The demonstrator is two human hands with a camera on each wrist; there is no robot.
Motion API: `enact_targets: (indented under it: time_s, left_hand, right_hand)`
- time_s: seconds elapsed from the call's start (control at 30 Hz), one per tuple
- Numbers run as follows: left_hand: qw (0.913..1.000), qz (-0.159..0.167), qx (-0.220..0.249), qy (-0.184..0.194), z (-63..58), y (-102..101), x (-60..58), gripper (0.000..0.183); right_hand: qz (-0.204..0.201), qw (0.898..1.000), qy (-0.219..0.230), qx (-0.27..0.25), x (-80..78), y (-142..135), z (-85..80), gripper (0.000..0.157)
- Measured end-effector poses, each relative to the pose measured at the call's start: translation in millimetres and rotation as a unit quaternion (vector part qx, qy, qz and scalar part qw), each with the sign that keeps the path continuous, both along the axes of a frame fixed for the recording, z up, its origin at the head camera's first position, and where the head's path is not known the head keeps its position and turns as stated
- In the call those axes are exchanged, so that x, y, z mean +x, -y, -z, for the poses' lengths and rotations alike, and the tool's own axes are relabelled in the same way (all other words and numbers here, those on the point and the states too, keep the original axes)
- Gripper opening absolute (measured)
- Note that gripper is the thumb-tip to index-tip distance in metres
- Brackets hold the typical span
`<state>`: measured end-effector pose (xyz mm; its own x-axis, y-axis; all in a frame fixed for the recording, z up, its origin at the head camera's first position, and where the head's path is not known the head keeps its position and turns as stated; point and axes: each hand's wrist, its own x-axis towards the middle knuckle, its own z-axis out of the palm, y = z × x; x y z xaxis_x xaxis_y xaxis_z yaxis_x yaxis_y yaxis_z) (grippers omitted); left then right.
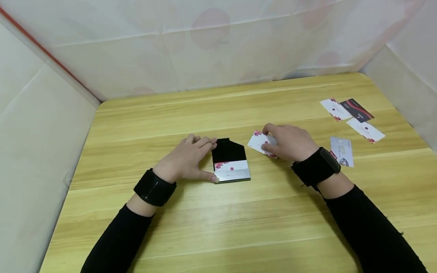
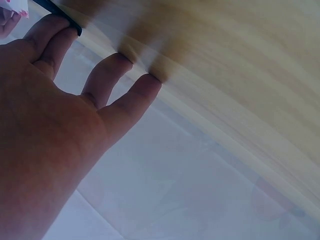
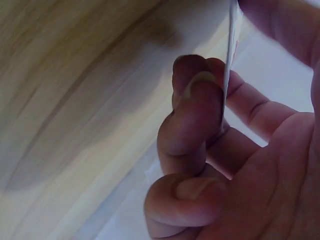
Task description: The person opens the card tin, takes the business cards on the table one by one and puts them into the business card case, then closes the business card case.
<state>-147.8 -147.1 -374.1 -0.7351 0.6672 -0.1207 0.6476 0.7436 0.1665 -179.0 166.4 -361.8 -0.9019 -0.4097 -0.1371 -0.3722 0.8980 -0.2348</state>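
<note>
An open business card case (image 1: 231, 175), black-lined with a silver front pocket, lies in the middle of the table. Inside its pocket sits a white card with pink flowers (image 1: 240, 165). My left hand (image 1: 186, 159) holds the case along its left side, thumb at the near corner and fingertips at the lid's far corner. To the right of the case, my right hand (image 1: 290, 143) pinches a white business card (image 1: 256, 141) with pink flowers in its corners. The right wrist view shows this card (image 3: 229, 65) edge-on, between thumb and curled fingers.
Several cards lie at the right of the wooden table (image 1: 218, 227): two white flowered cards, one at the back (image 1: 334, 109) and one nearer (image 1: 367, 131), a dark card (image 1: 358, 109), and a silver VIP card (image 1: 342, 153) beside the right wrist. Pale sheets (image 1: 136, 49) hang around the table.
</note>
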Motion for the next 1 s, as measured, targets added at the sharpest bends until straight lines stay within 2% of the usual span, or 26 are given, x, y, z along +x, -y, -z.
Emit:
enact_targets:
  time_s: [0.1,0.33,0.6,0.83,1.0]
  left_hand:
    - [1.0,0.0,0.003,0.001,0.4,1,0.4,0.107]
    - [0.9999,0.002,0.01,-0.004,0.4,2,0.3,0.107]
    - [0.9998,0.006,0.015,-0.005,-0.1,2,-1.2,0.108]
    - [0.9999,0.004,0.016,-0.002,-0.5,3,-0.6,0.107]
    - [0.9999,0.005,0.014,-0.001,-0.4,2,-0.9,0.108]
  right_hand:
    - [-0.015,1.0,-0.019,-0.007,-0.6,3,-0.4,0.034]
    - [-0.036,0.995,-0.081,-0.042,1.8,9,-0.3,0.029]
    - [-0.06,0.985,-0.131,-0.098,8.7,21,-7.7,0.022]
    - [-0.091,0.976,-0.154,-0.121,11.8,25,-7.8,0.027]
    - [-0.102,0.967,-0.169,-0.159,12.2,26,-6.8,0.015]
